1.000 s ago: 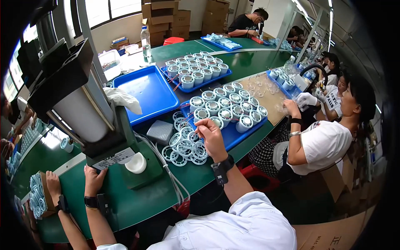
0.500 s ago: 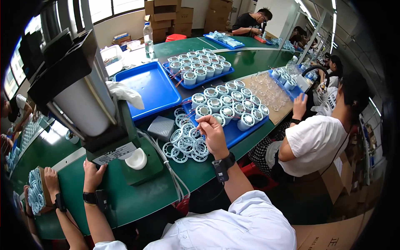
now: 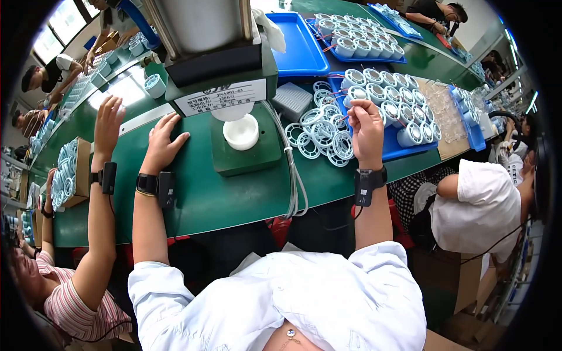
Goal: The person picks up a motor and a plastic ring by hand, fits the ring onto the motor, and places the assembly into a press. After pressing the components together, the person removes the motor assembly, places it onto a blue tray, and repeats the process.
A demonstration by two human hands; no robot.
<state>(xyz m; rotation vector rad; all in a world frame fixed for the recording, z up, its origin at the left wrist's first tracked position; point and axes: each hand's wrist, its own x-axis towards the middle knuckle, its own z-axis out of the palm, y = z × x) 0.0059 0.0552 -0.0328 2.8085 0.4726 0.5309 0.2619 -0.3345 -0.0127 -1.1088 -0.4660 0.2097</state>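
My left hand (image 3: 163, 143) lies on the green table with its fingers spread, beside a bench press (image 3: 212, 70). A white round cup-shaped holder (image 3: 240, 133) sits on the press's green base (image 3: 249, 165). My right hand (image 3: 367, 126) is raised at the near left of a blue tray (image 3: 393, 153), thumb and fingers pinched together. What they pinch, if anything, is too small to make out. Light-blue cylindrical motor housings (image 3: 410, 134) with metal discs in their tops fill that tray. Left of my right hand lies a loose heap of pale-blue plastic rings (image 3: 322, 131).
A grey box-like block (image 3: 291, 99) and cables (image 3: 295, 175) lie right of the press. Behind are a bare blue tray (image 3: 298, 50) and another tray of housings (image 3: 360, 47). A co-worker's hand (image 3: 107, 126) is near my left hand; a carton of rings (image 3: 82, 169) stands farther left.
The view has turned, so the table shifts right and up in the picture. The left co-worker's hand has moved forward and up. My left hand stays by the press; my right remains pinched near the housings.
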